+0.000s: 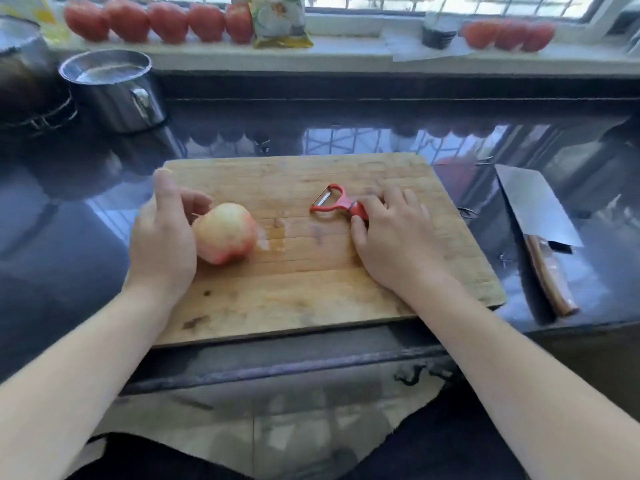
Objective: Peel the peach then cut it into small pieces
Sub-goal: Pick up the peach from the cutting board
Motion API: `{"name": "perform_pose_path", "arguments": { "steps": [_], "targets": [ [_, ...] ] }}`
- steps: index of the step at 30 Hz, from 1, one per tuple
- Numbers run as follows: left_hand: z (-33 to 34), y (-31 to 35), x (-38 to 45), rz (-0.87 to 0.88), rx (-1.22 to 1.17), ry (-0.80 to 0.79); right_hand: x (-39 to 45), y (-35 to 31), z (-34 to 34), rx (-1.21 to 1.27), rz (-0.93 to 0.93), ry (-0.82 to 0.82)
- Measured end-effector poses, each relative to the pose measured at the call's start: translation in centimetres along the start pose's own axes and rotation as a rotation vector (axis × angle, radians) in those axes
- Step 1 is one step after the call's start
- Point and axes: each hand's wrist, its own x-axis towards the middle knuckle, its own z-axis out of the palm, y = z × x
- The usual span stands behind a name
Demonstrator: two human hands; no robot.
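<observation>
— Where's the peach (pixel 225 233) now?

— On the board (pixel 311 299), left of the middle, skin on as far as I can see. The left hand (pixel 162 233) is against its left side, fingers loosely bent; the thumb and forefinger seem to touch it, but I can't tell if that is a real grip or just steadying.

— And the peeler (pixel 334 204)?

— Lying flat on the board, well apart from the fruit. The right hand (pixel 391 233) is on its red handle, thumb and fingertips closing round the end. Pinching it, I'd say, not yet lifted.

— So what's the step?

— Picking up the peeler, by my guess. To do it well she should get the whole handle into the palm, not just the tip, so the blade swivels freely. Then lift the peach off the board, hold it firmly but lightly since ripe flesh bruises, and draw short strokes away from the left fingers, turning the fruit between strokes.

— The cleaver (pixel 536 209)?

— Off to the right on the counter, untouched.
</observation>
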Motion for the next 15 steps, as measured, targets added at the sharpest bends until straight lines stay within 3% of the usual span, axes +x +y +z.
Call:
{"name": "perform_pose_path", "arguments": {
  "steps": [9,15],
  "targets": [
    [-1.0,0.1,0.1,-0.036,-0.135,-0.013,-0.2,0.1,-0.9,0.081,0.036,-0.052],
    [-2.7,0.5,-1.0,0.026,-0.038,-0.302,-0.3,-0.1,-1.4,0.105,0.043,-0.072]
  ]
}}
